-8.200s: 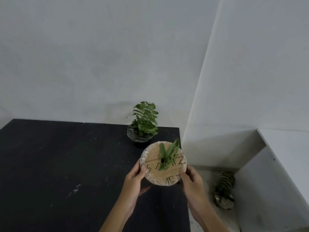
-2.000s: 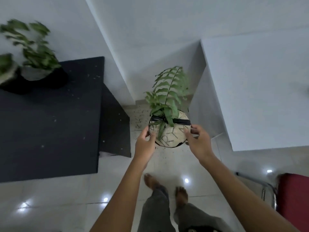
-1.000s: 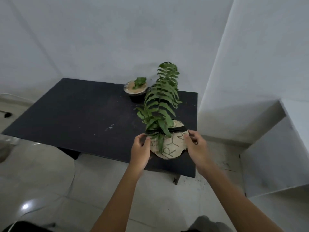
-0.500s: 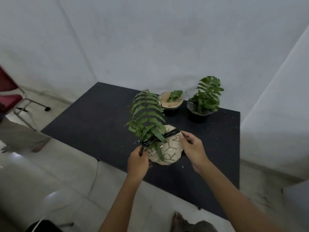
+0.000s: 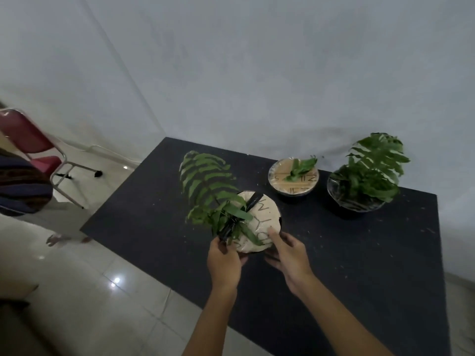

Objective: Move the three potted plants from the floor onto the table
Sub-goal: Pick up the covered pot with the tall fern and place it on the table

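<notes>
A potted fern (image 5: 259,222) with a cardboard cover and a black band sits low over the middle of the black table (image 5: 359,265); its fronds lean to the left. My left hand (image 5: 225,258) grips its near left rim. My right hand (image 5: 288,255) holds the near right rim with a finger on the cover. I cannot tell whether the pot touches the table. Two other potted plants stand at the table's back: a small one with a cardboard cover (image 5: 293,179) and a bushy fern in a dark pot (image 5: 359,186) to its right.
A red chair with a metal frame (image 5: 33,152) stands on the tiled floor at the left, next to a person's striped clothing (image 5: 20,186) and bare feet. White walls run close behind the table.
I carried the third fern from the floor corner to the table and lowered it toward the table's middle. The view swung left, bringing the chair into sight.
</notes>
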